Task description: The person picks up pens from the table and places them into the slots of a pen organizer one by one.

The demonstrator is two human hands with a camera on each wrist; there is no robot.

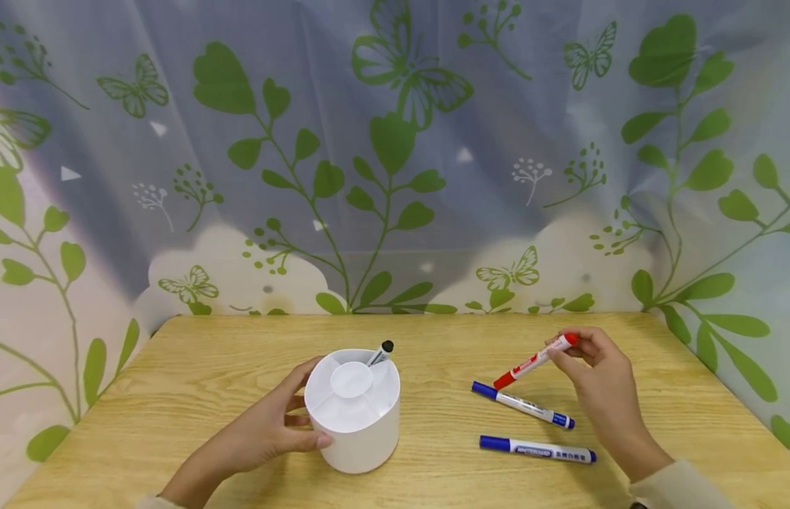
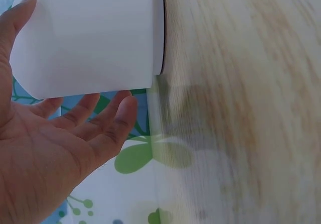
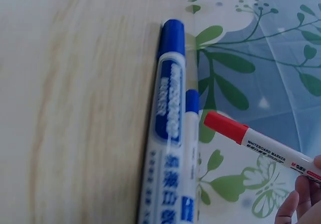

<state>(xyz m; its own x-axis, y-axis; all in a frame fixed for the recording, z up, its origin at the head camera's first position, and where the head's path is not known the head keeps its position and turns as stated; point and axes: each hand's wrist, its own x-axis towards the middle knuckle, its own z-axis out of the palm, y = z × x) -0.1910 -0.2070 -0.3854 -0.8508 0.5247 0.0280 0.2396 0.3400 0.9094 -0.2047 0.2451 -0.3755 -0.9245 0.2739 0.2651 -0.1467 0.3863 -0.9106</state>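
A white round pen holder (image 1: pixel 363 442) with inner compartments stands on the wooden table. My left hand (image 1: pixel 267 431) grips its left side, thumb at the front and fingers behind; the left wrist view shows the fingers (image 2: pixel 108 126) along its wall. A black-capped marker (image 1: pixel 380 352) leans in a compartment at the back right. Between thumb and fingers my right hand (image 1: pixel 605 389) pinches a red whiteboard marker (image 1: pixel 533 363) near its rear end, its capped end tilted down to the left. That capped end overlaps the farther blue marker (image 1: pixel 525 405) in the head view.
A second blue marker (image 1: pixel 537 449) lies nearer to me on the table (image 1: pixel 433 474), right of the pen holder. Behind the table's far edge hangs a curtain (image 1: pixel 420 198) printed with green leaves and butterflies.
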